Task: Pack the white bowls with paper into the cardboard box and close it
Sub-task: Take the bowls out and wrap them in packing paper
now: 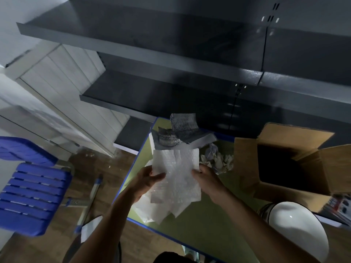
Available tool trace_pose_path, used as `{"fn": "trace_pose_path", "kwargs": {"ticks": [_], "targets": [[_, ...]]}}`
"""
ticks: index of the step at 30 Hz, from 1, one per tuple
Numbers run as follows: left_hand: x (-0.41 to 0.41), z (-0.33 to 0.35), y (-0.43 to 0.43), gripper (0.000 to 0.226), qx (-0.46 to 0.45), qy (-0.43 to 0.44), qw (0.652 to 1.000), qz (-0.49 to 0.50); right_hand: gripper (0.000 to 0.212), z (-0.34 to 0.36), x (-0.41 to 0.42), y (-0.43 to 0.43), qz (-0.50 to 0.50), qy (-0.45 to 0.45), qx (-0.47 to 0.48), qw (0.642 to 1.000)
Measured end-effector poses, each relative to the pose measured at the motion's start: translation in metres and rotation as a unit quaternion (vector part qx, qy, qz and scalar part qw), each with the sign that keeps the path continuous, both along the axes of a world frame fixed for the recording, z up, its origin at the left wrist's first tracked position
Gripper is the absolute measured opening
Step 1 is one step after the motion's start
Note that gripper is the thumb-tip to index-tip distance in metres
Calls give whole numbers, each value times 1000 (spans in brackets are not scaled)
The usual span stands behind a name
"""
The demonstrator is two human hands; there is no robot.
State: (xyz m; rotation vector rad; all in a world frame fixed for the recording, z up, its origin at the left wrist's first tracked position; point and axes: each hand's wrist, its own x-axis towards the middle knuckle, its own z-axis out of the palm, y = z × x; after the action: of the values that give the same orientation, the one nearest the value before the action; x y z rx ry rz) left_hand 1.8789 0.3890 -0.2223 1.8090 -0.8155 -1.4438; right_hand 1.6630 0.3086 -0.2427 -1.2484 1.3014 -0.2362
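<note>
holding paper sheet up, left fingers pinching one edge, right fingers the other

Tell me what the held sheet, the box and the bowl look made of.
Sheet: white, translucent, dimpled all over; likely plastic bubble wrap.
Box: matte brown cardboard, with folded flaps.
Bowl: glossy white with a sharp highlight; glazed ceramic or hard plastic, cannot tell which.
</note>
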Motion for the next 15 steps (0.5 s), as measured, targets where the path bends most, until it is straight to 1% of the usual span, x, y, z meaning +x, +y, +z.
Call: {"fn": "trace_pose_path", "kwargs": {"ticks": [2, 4, 6, 8, 11, 15], "targets": [[-6, 6, -2, 38, -25, -5, 1000, 9, 37, 10, -7, 2, 28, 8, -32, 999], [-13, 16, -3, 38, -49, -4, 999, 20, 24, 20, -19, 4, 52, 20, -67, 996], [-20, 26, -4, 37, -69, -4, 997, 27, 14, 29, -37, 7, 59, 12, -88, 994], [-31, 35, -5, 29, -92, -6, 995, 30, 12, 38, -55, 9, 49, 8, -97, 994], [-56, 44, -10, 9, -103, -3, 994, 27, 11, 54, -77, 10, 32, 21, -131, 991], [-85, 52, -20, 10, -103, 1, 994, 25, 12, 74, -105, 9, 21, 64, -189, 980]]}}
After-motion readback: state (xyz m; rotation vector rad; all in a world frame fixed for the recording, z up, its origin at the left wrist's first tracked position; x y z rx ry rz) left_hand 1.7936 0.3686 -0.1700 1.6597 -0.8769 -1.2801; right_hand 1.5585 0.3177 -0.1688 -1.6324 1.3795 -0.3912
